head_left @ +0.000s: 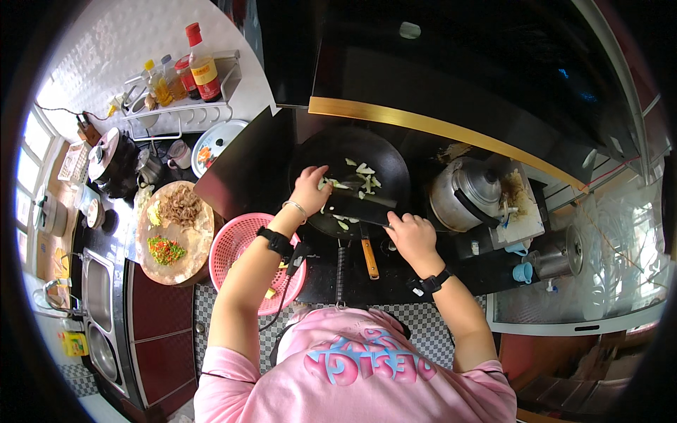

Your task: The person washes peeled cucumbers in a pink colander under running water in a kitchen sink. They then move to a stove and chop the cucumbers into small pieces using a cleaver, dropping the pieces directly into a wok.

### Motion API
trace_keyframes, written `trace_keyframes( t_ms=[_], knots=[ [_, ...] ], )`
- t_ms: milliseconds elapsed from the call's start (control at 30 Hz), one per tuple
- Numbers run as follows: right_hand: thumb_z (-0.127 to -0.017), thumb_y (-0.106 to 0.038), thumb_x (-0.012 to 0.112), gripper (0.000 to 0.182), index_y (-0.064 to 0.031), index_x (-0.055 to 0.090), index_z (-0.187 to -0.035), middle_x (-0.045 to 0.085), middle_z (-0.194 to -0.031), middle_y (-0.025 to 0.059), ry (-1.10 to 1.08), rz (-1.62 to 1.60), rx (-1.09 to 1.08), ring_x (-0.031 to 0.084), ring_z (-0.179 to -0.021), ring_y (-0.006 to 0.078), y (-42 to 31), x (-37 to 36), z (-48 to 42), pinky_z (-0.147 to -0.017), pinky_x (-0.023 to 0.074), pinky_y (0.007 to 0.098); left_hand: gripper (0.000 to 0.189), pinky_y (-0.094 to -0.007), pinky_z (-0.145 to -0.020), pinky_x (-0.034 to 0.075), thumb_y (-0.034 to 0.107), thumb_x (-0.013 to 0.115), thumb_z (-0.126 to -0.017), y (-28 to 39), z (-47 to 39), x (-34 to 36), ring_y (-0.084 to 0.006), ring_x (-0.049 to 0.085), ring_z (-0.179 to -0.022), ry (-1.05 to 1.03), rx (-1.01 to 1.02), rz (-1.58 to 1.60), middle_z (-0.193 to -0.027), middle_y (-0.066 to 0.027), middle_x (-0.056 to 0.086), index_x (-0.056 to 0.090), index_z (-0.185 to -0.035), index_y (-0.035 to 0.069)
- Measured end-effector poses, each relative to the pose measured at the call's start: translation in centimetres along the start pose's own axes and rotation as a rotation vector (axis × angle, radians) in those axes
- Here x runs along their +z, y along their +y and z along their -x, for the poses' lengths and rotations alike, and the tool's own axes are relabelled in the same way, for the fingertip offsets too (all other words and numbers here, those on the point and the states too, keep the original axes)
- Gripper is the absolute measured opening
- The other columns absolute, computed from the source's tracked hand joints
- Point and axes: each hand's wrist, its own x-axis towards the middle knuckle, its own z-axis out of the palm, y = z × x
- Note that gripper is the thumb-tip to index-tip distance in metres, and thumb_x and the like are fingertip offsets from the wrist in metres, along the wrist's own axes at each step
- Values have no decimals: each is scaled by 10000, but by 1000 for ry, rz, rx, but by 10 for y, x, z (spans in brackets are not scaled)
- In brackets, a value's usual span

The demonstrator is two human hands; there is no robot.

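My right hand [412, 235] grips the near right end of a dark flat blade, apparently a cleaver [354, 203], tilted over the black wok [386, 153]. My left hand [312, 190] is at the blade's left end, its fingers against pale green vegetable pieces; whether it pinches one is unclear. More cut vegetable pieces [365, 169] lie in the wok, and a few show near the blade's lower edge. The wok's dark handle [340, 272] points towards me. Beside it lies a utensil with a wooden handle [369, 256], its working end hidden.
Left of the wok are a pink plastic colander [217, 254] and a round chopping board [158, 227] with sliced meat [181, 206] and chopped red and green peppers [165, 250]. A metal kettle [460, 195] stands on the right. The range hood's gold edge [423, 124] hangs above.
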Motion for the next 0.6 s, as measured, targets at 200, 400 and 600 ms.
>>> trace_keyframes(
  t_ms=[200, 400, 600],
  knots=[
    [-738, -287, 702, 331, -157, 647, -1037, 535, -691, 27, 43, -20, -129, 578, -668, 214, -14, 2, -6, -596, 464, 345, 217, -385, -839, 479, 33, 522, -779, 30, 27, -18, -334, 599, -909, -331, 262, 198, -930, -170, 644, 672, -933, 2],
    [-700, -288, 725, 361, -163, 650, -1031, 504, -677, 13, 59, 5, -192, 564, -653, 197, -20, 1, -5, -584, 451, 337, 427, -441, -1045, 335, 236, 476, -893, 25, 22, 7, -316, 402, -1277, -456, 39, -156, -1366, -176, 435, 515, -1270, 39],
    [-728, -302, 716, 308, -173, 652, -1000, 551, -677, 31, 67, -51, -101, 596, -655, 232, -10, -3, -1, -579, 468, 361, 465, -392, -1046, 348, 264, 536, -903, -30, 28, -9, -353, 418, -1264, -27, -108, -53, -1351, -236, 438, 487, -1293, 14]
  ],
)
